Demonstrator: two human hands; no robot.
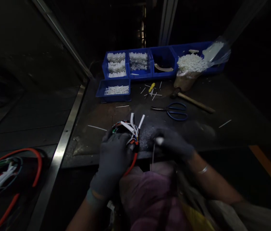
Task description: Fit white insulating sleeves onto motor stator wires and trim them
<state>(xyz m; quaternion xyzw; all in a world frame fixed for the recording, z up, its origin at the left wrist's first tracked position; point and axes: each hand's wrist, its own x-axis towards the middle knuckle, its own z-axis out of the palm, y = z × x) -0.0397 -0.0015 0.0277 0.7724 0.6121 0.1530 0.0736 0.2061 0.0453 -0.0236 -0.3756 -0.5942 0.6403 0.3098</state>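
Note:
My left hand [113,160], in a dark glove, is wrapped round a bundle of coloured wires [128,128] with white sleeves sticking up from it; a red cable runs down from the bundle under my palm. My right hand [171,142], also gloved, pinches a small white sleeve [160,140] with a thin wire hanging below it, just right of the bundle. Both hands rest at the front edge of a dark worktable [222,134].
Blue bins [139,64] with white sleeves line the table's back, one smaller bin [113,89] in front. A plastic bag of white pieces [190,65], a hammer [193,100], blue scissors [174,110] and a yellow tool [151,87] lie behind. A finished harness [3,173] lies lower left.

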